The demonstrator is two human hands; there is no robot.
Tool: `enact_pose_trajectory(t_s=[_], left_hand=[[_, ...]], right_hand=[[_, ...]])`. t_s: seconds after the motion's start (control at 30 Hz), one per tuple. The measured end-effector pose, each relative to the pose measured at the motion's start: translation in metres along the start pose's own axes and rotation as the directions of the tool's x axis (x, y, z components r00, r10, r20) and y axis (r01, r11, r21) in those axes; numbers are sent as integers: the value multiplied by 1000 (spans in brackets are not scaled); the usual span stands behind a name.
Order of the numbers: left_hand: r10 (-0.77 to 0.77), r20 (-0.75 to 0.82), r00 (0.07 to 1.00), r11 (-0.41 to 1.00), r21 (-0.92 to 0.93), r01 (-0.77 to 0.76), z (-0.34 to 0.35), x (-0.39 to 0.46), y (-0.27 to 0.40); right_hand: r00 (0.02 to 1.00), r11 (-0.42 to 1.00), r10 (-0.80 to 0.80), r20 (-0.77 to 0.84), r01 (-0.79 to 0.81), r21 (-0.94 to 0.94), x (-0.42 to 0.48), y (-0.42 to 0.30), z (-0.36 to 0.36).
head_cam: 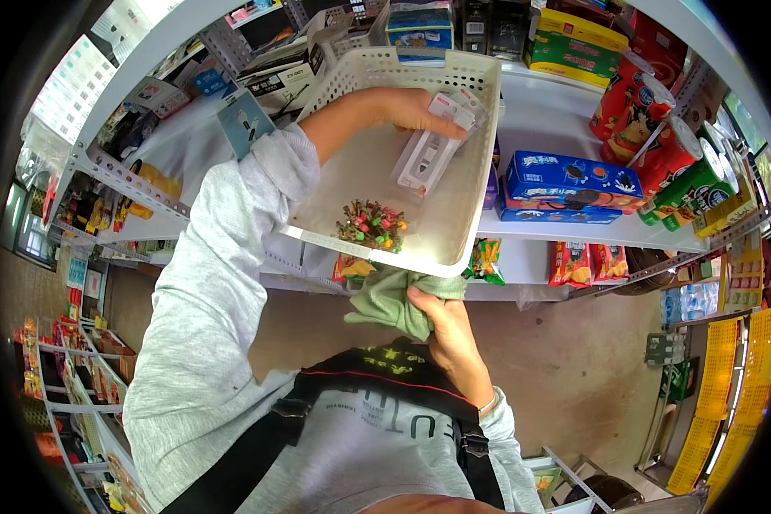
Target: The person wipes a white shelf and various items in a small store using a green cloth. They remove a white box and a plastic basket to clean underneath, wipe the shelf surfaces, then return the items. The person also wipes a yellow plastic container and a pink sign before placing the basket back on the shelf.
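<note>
A white plastic basket (385, 252) with perforated sides rests on the shelf before me, tilted a little towards me. Inside it my left hand (417, 112) grips small clear-and-white blister packs (429, 160), with another such pack behind them. A bunch of small red, green and yellow artificial berries (371, 225) lies in the basket's near left corner. My right hand (446, 321) holds a crumpled green cloth (392, 302) just below the basket's near rim. How far the cloth reaches under the basket is hidden.
Right of the basket lie blue cookie boxes (568, 183), with red and green snack canisters (665, 154) beyond. A green and yellow carton (575, 48) stands at the back. Left are a teal box (245, 122) and a black-and-white box (283, 80). Snack bags (572, 263) sit on the lower shelf.
</note>
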State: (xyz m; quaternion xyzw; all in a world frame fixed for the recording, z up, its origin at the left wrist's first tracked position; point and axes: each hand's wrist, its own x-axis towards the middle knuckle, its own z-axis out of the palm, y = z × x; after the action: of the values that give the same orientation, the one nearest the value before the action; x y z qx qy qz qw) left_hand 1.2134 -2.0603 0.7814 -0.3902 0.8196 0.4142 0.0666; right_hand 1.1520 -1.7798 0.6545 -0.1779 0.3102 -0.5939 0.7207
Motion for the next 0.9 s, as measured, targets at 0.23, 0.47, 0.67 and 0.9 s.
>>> enact_pose_trajectory(t_s=[0.23,0.47,0.67,0.9], left_hand=[[36,-162,986,971,-229,-74,16,-12,4],[-38,-225,974,918,-394,-55,31,-6,8],[-41,-86,995,884,-468,-4,22,1,-3],[7,-82,997,807,-588,-54,31,-9,7]], right_hand=[[1000,1000,10,10,-9,-24,3,-5,4],[1000,1000,15,-13,-15,-4,7,-3,-1],[999,1000,30,-15,-30,1,8,2,-2],[996,998,61,-60,-62,-9,9,5,-5]])
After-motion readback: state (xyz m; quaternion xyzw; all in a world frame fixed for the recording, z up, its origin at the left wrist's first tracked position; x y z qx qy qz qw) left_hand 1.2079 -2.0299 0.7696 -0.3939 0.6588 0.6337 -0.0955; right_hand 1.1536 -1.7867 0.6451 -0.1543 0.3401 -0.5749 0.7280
